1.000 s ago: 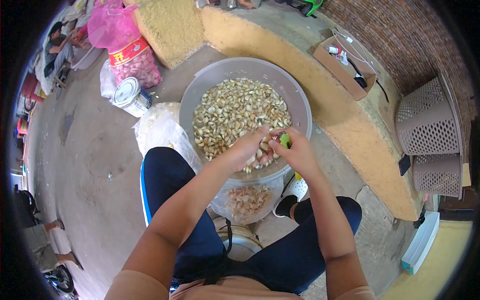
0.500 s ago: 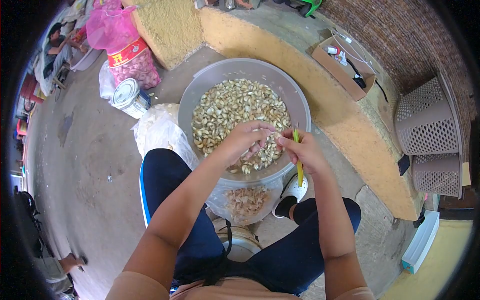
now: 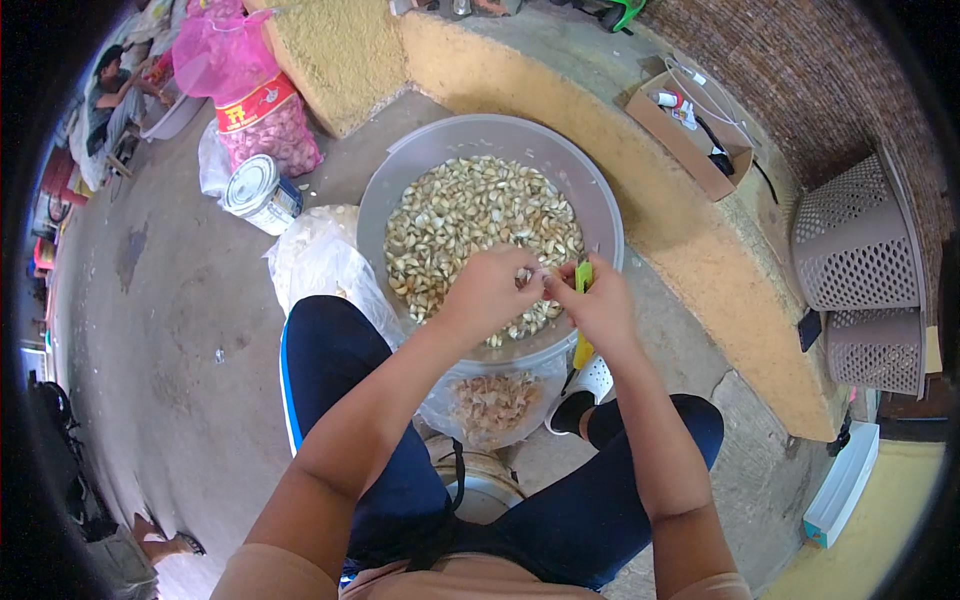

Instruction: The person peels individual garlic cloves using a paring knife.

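Note:
In front of me stands a wide grey plastic tub (image 3: 385, 170) with a thick layer of garlic cloves (image 3: 475, 210) in it. Over its near right part, my left hand (image 3: 490, 288) is closed in a pinch on a small pale garlic clove (image 3: 545, 274), mostly hidden by the fingers. My right hand (image 3: 603, 305) meets it there, its fingertips touching the clove's side. That hand is wrapped round a slim yellow-green knife (image 3: 583, 348), whose handle points down toward me. Its blade is hard to make out.
Below the tub lies a clear plastic bag of brown peelings (image 3: 495, 405). White plastic bags (image 3: 330, 262), a paint pail (image 3: 262, 195) and a pink net sack (image 3: 270, 140) stand left. A low yellow wall (image 3: 690, 265) curves behind, bearing a cardboard box (image 3: 690, 150). Another person (image 3: 118, 90) sits far left.
My left fingers have curled in and closed tighter at the clove. My right hand has moved slightly left with the knife, which is tilted differently. At lower left, a passer-by's limb has shifted.

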Tool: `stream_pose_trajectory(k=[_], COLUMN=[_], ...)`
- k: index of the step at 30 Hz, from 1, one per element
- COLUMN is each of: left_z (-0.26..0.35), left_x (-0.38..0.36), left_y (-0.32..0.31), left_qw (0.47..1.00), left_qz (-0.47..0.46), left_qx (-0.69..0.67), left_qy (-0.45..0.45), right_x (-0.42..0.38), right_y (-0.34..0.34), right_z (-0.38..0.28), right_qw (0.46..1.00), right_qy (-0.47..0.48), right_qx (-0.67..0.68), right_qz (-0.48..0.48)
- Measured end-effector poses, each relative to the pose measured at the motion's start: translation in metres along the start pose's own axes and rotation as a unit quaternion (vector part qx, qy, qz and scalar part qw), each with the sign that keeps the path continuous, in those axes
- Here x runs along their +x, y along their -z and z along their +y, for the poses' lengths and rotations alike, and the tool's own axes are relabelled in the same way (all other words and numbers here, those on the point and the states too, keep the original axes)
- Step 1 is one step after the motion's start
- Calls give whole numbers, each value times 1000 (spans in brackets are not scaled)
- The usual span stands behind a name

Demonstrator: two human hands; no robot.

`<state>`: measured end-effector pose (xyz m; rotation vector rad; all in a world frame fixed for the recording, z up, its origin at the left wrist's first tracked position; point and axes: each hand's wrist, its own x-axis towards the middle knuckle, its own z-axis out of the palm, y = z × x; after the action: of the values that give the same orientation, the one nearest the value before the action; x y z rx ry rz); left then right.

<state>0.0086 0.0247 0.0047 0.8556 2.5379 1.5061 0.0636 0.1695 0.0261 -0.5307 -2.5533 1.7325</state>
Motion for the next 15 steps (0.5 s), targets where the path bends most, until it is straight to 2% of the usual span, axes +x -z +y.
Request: stream_pose_trajectory(k=[6,12,13,15], left_z=[-2,0,0,-6], left_x=[-2,-2,-2,0], left_y=[-2,-1,-1,1], left_qw=[997,994,994,996], left_qz=[30,39,38,-27], left_qx=[64,98,104,88], left_qy=[-17,-17,-17,10], right_x=[-3,-6,-6,-8], right_y=[-18,-19,-19,-20], right_z=[18,14,14,14], right_qw=[996,997,994,985], right_qy=[51,45,77,140], right_qx=[-36,-20,-36,-66], right_qz=[70,59,64,73])
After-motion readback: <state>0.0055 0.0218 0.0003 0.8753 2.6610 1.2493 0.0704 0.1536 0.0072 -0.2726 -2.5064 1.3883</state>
